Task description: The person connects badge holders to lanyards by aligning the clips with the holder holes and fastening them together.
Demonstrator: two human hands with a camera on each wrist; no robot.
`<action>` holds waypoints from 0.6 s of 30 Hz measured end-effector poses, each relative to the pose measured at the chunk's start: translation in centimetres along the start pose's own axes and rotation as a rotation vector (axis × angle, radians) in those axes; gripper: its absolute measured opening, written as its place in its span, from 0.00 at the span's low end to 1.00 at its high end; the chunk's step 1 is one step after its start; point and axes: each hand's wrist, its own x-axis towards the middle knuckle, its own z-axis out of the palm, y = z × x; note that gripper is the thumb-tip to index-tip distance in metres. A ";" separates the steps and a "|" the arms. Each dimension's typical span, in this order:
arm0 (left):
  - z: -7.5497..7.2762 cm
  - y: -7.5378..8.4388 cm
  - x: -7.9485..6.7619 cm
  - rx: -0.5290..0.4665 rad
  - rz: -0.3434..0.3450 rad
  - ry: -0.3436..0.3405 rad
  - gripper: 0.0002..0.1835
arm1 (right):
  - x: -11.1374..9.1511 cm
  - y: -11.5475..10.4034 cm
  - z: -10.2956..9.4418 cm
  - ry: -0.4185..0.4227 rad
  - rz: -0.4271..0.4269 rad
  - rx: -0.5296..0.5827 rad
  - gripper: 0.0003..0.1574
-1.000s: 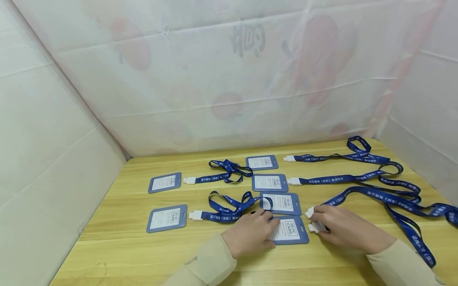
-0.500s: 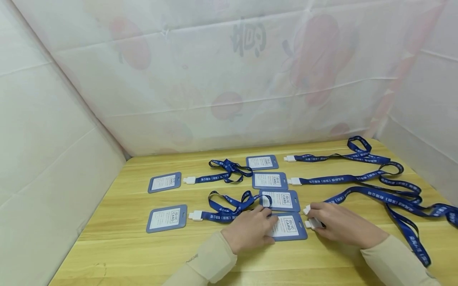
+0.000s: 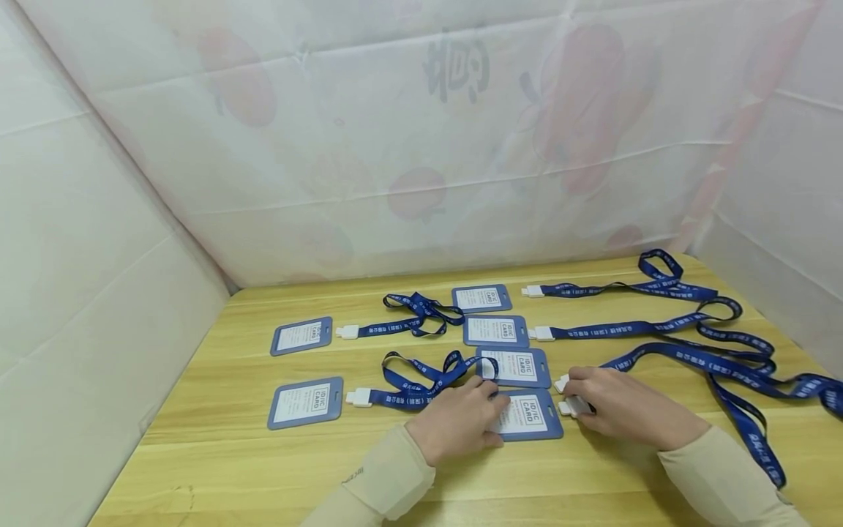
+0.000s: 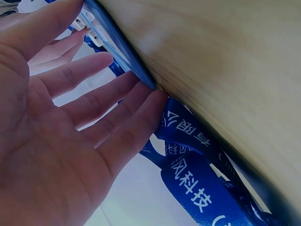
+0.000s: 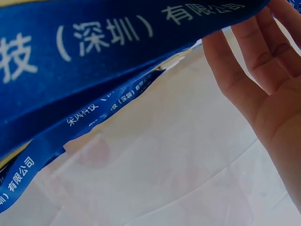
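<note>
The left hand [image 3: 459, 423] rests extended fingers on the left part of the nearest blue ID card holder [image 3: 532, 416], flat on the wooden table [image 3: 500, 487]. The right hand [image 3: 626, 406] pinches the nearer white clip [image 3: 575, 406], just beside the holder's slotted end; whether it also grips the farther white clip [image 3: 561, 383] cannot be told. The holder should prove light, stiff and slippery, best held by its long edges. Sliding room lies nearside; beyond, a second holder [image 3: 515, 366] crowds the far edge.

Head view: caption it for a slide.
Left hand on a card, right hand holding two white clips, blue lanyards about the table.
</note>
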 end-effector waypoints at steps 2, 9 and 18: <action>0.0 0.0 0.0 0.003 0.002 0.000 0.28 | 0.0 0.0 0.0 -0.004 0.002 -0.003 0.14; -0.2 0.1 0.0 -0.014 -0.002 -0.008 0.29 | 0.1 -0.3 -0.1 -0.024 0.023 0.006 0.15; -0.2 0.2 0.0 -0.022 -0.007 -0.012 0.30 | 0.2 -0.5 0.1 -0.019 0.029 -0.004 0.16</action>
